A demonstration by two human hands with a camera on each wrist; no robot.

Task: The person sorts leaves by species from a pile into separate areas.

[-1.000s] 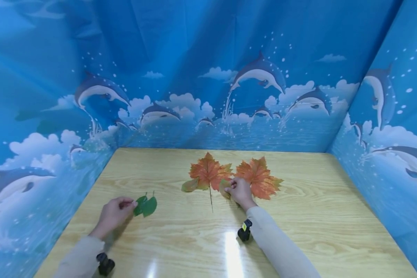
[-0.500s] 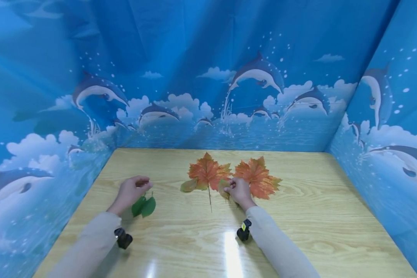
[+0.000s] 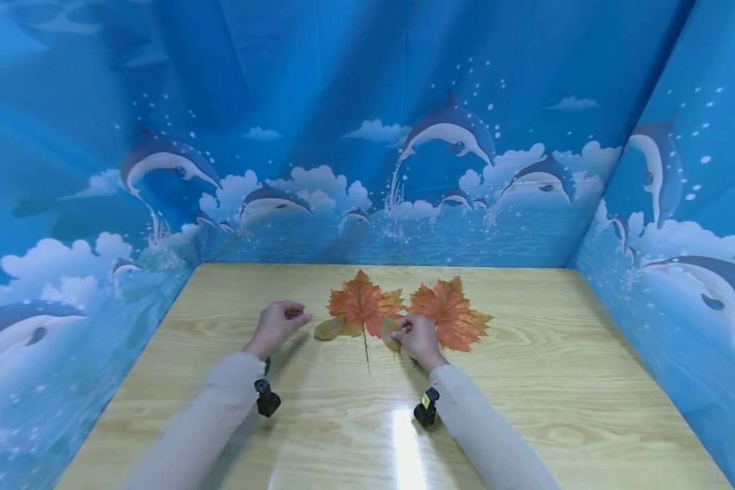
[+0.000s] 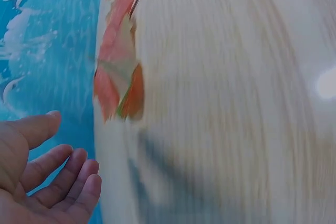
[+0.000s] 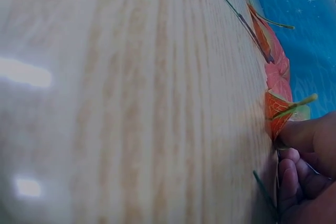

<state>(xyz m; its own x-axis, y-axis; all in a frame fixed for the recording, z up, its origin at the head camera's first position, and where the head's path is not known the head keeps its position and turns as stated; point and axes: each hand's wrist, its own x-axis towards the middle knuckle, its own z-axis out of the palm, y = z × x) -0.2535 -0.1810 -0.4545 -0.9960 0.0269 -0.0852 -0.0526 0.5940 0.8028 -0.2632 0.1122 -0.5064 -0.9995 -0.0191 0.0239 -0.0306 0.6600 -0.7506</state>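
My right hand (image 3: pixel 419 338) pinches the edge of a small yellow-green leaf (image 3: pixel 390 333) low over the table. In the right wrist view, thumb and fingers meet at an orange, light-veined leaf surface (image 5: pixel 275 115) with a yellowish stem. A left orange maple leaf (image 3: pixel 361 299) and a right orange maple leaf (image 3: pixel 450 309) lie beside it. My left hand (image 3: pixel 278 325) hovers left of another yellow-green leaf (image 3: pixel 328 329), holding nothing; the left wrist view shows its fingers (image 4: pixel 68 179) spread and loosely bent. Behind the left wrist, only a bit of green leaf (image 3: pixel 267 365) shows.
The leaves lie on a light wood-grain table (image 3: pixel 557 381). A blue dolphin-print curtain (image 3: pixel 343 136) surrounds its back and sides. A small black camera (image 3: pixel 267 400) sits on the left wrist and another black camera (image 3: pixel 425 408) on the right.
The left hand has let go of the green leaves and moved right and away from me, toward the left yellow-green leaf. The right hand keeps its hold in the same place.
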